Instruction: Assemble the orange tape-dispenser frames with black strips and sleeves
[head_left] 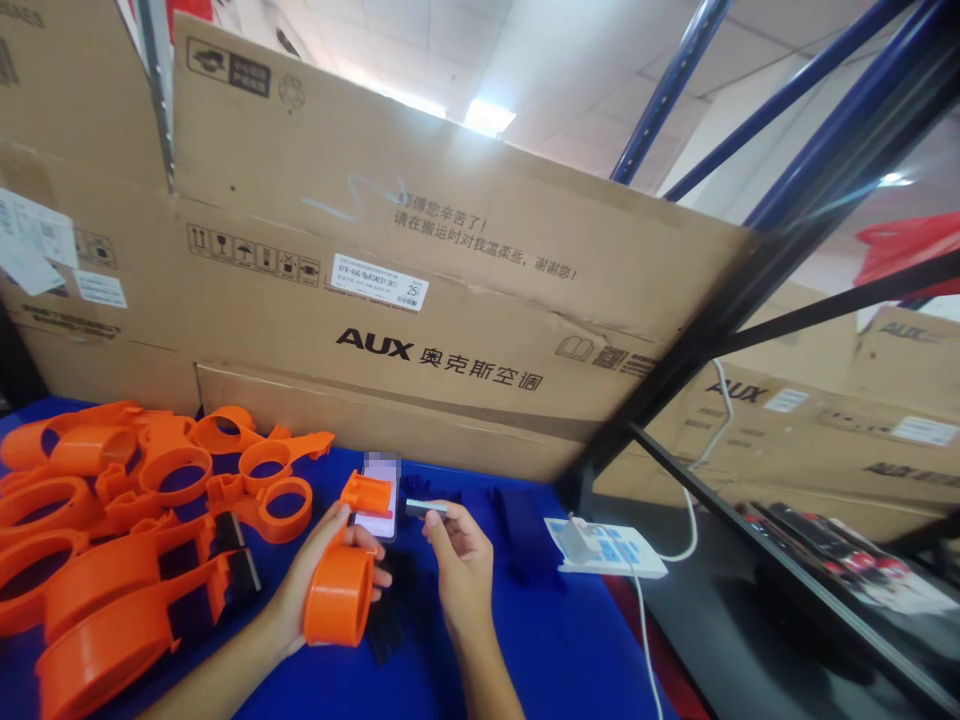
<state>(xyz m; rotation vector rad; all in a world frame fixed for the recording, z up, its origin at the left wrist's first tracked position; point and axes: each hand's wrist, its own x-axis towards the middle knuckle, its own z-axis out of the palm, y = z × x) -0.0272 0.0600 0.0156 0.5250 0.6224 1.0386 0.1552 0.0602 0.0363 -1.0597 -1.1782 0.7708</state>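
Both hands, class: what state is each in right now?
Left hand: closed, holding an orange ringed piece.
Right hand: closed, pinching a small toothed strip.

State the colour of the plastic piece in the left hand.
The plastic piece in the left hand is bright orange, shown in the head view.

Orange tape dispensers (112, 645) block the worktop's (555, 655) left, the AUX carton (450, 300) its back; the near side, right of the right hand (463, 565), offers passage.

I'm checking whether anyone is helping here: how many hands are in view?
2. The left hand grips an orange holder beside the pile; the right hand, to its right, pinches a small toothed strip. No others show.
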